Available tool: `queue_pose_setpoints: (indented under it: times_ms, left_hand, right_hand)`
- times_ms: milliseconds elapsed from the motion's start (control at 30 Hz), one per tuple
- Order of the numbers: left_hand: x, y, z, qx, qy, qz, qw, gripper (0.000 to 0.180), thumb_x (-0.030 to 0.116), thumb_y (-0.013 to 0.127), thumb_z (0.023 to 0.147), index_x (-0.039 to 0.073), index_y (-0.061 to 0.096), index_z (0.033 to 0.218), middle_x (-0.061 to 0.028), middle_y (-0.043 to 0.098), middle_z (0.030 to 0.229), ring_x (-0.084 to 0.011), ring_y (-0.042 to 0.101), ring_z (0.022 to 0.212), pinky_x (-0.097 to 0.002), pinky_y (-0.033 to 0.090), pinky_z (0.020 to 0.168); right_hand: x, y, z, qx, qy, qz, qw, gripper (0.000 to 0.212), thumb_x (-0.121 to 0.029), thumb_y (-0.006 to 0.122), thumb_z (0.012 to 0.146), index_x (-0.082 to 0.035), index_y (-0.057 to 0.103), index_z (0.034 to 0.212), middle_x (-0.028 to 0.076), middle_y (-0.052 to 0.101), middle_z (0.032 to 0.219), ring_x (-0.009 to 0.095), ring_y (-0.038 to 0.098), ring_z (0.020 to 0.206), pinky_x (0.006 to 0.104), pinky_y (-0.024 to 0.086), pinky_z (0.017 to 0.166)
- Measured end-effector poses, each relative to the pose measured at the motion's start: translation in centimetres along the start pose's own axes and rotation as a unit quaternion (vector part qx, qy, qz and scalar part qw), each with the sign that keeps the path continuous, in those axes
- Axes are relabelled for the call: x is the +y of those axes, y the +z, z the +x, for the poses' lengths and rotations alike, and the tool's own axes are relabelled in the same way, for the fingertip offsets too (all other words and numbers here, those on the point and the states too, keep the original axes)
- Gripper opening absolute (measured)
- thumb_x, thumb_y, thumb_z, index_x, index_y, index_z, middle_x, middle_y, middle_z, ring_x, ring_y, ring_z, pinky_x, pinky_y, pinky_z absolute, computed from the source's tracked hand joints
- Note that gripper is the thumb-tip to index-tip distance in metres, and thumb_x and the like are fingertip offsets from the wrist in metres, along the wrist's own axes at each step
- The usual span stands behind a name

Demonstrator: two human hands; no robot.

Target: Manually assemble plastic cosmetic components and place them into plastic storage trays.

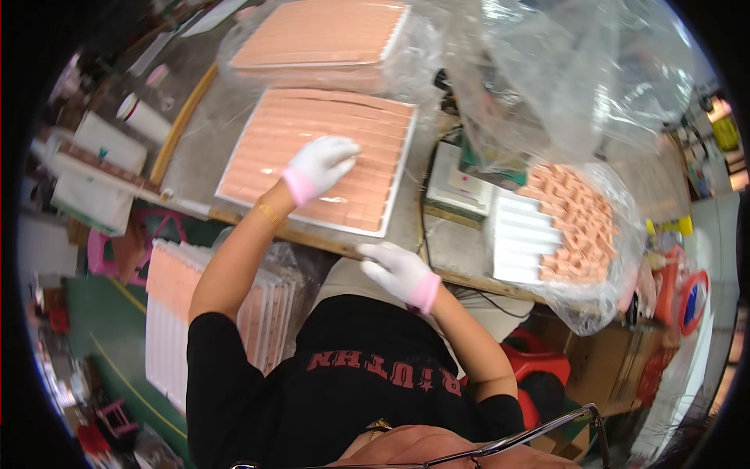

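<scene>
My left hand (322,166) is over the near tray (400,168), my right hand (398,271) by the table's front edge.
The near tray lies flat on the table (205,129) right before me, probably for easy reach; its peach pieces (297,121) sit in close rows, likely to keep them orderly. My left fingers are bent, but I cannot tell whether they press or pinch a piece; my right fingers curl loosely, and I cannot tell if they hold anything. I count two gloved hands, one near tray, one row-filled tray (396,35) behind it, and one white tray (522,234) at right, half under loose pieces (582,227), too many to count. Several trays stand in a stack (166,336) below, number unclear.
</scene>
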State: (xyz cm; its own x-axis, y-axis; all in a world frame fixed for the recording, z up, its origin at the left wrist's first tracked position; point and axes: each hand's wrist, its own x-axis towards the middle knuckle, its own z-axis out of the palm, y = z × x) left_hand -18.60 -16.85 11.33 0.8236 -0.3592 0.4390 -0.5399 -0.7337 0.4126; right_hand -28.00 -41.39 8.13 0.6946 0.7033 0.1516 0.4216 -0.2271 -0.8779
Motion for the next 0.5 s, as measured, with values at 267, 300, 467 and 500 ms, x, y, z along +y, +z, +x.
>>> queue_pose_setpoints:
  times_ms: [267,300,467,500]
  left_hand:
    - [-3.9,10.3,15.2,-0.135,-0.027,0.164,0.977,0.020,0.020,0.057,0.082,0.012,0.063,0.098,-0.0150,0.061,0.098,-0.0334,0.058,0.093,-0.0393,0.047,0.085]
    - [-2.7,12.1,16.0,-0.142,-0.008,0.148,0.979,0.020,0.020,0.057,0.082,0.012,0.063,0.098,-0.0150,0.061,0.098,-0.0334,0.058,0.093,-0.0393,0.047,0.085]
    - [4.7,20.9,20.3,-0.160,0.080,0.039,0.983,0.020,0.021,0.057,0.081,0.011,0.063,0.098,-0.0151,0.061,0.099,-0.0335,0.058,0.093,-0.0391,0.047,0.085]
    - [5.1,21.3,20.6,-0.159,0.085,0.030,0.983,0.020,0.021,0.057,0.081,0.011,0.062,0.099,-0.0151,0.061,0.099,-0.0335,0.058,0.093,-0.0391,0.047,0.085]
  right_hand:
    - [1.9,-10.5,-13.2,0.262,0.257,0.110,0.924,0.035,-0.014,0.056,0.090,0.006,0.054,0.119,0.003,0.059,0.078,0.010,0.055,0.068,0.0247,0.046,0.066]
    - [2.2,-11.6,-12.9,0.284,0.249,0.046,0.925,0.034,-0.014,0.056,0.090,0.005,0.056,0.118,0.004,0.059,0.078,0.010,0.055,0.068,0.0249,0.046,0.066]
    - [10.0,-18.9,-12.7,0.476,0.169,-0.260,0.823,0.025,-0.012,0.058,0.084,-0.003,0.062,0.108,0.012,0.063,0.089,0.023,0.061,0.081,0.0321,0.048,0.075]
    - [11.1,-20.4,-12.6,0.479,0.172,-0.264,0.819,0.025,-0.012,0.058,0.084,-0.003,0.062,0.108,0.012,0.063,0.089,0.023,0.061,0.081,0.0321,0.048,0.075]
